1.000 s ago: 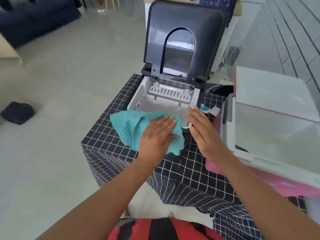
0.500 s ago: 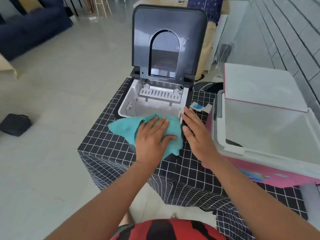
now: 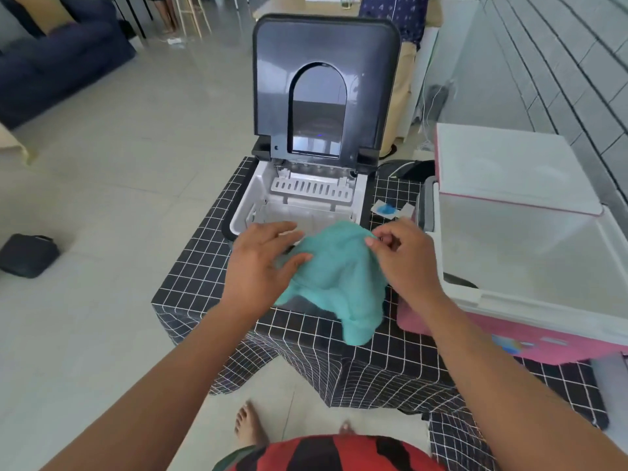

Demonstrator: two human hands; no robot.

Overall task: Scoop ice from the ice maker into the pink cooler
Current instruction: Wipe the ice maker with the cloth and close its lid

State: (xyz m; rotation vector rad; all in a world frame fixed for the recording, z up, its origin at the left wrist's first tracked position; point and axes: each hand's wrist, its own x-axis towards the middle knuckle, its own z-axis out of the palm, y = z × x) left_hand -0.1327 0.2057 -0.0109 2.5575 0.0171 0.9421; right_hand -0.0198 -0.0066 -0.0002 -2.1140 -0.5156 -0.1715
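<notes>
The ice maker [image 3: 258,195] stands on the checked table with its dark lid [image 3: 326,86] raised upright; its white inner basin is exposed. A teal cloth [image 3: 339,280] lies bunched over the machine's front edge and hangs toward me. My left hand [image 3: 261,266] rests on the cloth's left side with fingers spread, thumb against the fabric. My right hand [image 3: 404,260] pinches the cloth's upper right corner between thumb and fingertips. The pink cooler [image 3: 530,338] sits to the right, its white lid [image 3: 509,168] open, its white inside visible. No scoop or ice can be seen.
The table wears a black cloth with a white grid [image 3: 204,273]. A small white packet with a blue patch [image 3: 387,209] lies between ice maker and cooler. A black pouch [image 3: 29,254] lies on the floor at left. A dark sofa [image 3: 64,56] stands far left.
The cloth has shifted right across the ice maker's front. My right hand left the table and took the cloth's corner. My left hand slid to the cloth's left side.
</notes>
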